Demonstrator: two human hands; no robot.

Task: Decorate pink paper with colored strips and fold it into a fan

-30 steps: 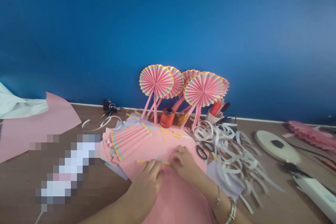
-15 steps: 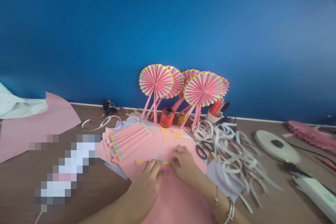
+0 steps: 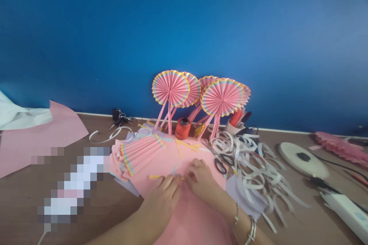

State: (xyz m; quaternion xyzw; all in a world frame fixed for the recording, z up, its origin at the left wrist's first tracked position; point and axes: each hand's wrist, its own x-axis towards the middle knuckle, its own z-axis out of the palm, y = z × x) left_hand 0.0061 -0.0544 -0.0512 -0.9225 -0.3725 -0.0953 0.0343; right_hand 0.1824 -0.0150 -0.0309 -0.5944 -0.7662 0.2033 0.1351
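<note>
A narrow yellow paper strip [image 3: 154,177] lies crosswise on a large pink paper sheet [image 3: 198,214]. My left hand [image 3: 164,195] is closed over the strip, its bent fingers side by side pressing it onto the sheet. Just to the right, my right hand [image 3: 199,178] has its fingers curled together in a pinch at the strip's right part; the fingertips are partly hidden. Above the left hand lies a pleated pink paper piece [image 3: 143,153] with yellow and blue bands. Black-handled scissors [image 3: 220,165] rest beside my right hand.
Several round pink paper fans [image 3: 171,90] stand against the blue wall [image 3: 184,26], near an orange tape roll [image 3: 183,128]. Curled white paper strips [image 3: 253,164] are heaped at the right, before a white oval lid-like object [image 3: 303,160] and a white power strip [image 3: 345,214]. Keys [image 3: 120,118] lie behind.
My left hand has shifted slightly to the right along the yellow strip, narrowing the gap between the hands. My right hand has barely moved.
</note>
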